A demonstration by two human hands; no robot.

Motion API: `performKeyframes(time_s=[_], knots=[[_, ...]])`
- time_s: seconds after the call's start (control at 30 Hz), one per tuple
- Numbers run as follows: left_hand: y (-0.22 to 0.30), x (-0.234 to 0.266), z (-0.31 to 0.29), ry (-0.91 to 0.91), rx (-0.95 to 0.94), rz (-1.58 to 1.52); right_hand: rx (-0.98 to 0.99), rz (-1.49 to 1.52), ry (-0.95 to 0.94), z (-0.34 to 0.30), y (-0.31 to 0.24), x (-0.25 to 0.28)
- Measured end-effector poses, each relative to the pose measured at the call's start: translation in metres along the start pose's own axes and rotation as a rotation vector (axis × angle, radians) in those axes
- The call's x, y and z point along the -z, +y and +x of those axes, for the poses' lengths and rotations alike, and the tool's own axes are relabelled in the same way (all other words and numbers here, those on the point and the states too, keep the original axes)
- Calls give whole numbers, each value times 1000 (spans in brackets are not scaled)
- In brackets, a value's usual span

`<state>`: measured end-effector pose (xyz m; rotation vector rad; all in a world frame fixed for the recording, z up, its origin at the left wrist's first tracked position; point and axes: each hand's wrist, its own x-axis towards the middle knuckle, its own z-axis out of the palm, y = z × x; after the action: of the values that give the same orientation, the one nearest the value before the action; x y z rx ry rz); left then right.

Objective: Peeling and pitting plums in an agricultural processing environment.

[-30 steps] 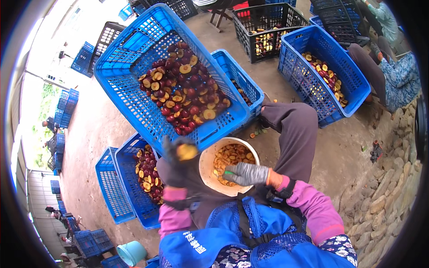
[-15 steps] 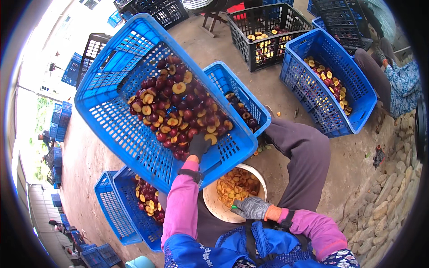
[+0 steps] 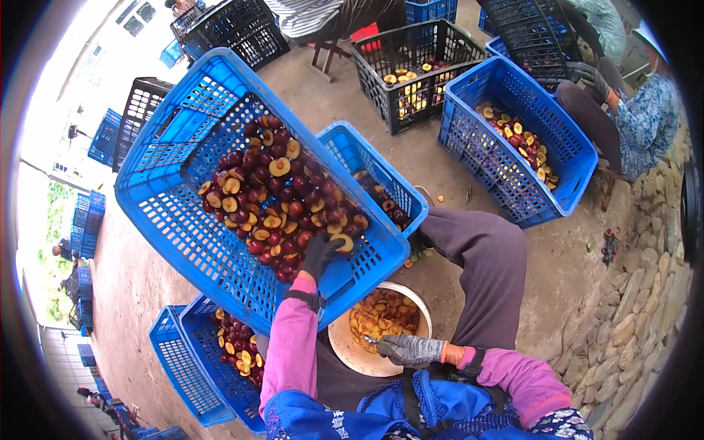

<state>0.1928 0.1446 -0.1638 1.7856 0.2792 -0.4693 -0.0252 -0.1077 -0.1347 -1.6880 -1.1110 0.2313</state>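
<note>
Head view: left hand (image 3: 320, 253), dark glove, pinching a fruit half (image 3: 341, 243) inside blue crate (image 3: 339, 299), by its near edge. Right hand (image 3: 411, 350), gray glove, gripping small tool (image 3: 369, 339) at bucket's (image 3: 345, 353) near rim. White lettering on blue apron (image 3: 312, 414).

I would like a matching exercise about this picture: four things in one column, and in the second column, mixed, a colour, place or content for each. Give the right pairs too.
1. left hand
2. right hand
3. white pail
4. forearm sleeves

A. holding orange-yellow pieces
B. pink
C. dark-gloved, inside the large blue crate
D. grey-gloved, over the pail's near rim

Pairs: 1-C, 2-D, 3-A, 4-B
</note>
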Motion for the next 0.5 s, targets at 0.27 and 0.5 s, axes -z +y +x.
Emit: performKeyframes(time_s=[0.27, 0.5], knots=[[85, -18, -87, 114, -353, -1045, -237, -388, -101, 5, -24, 45], [109, -75, -187, 611, -929, 344, -280, -270, 320, 65, -107, 117]])
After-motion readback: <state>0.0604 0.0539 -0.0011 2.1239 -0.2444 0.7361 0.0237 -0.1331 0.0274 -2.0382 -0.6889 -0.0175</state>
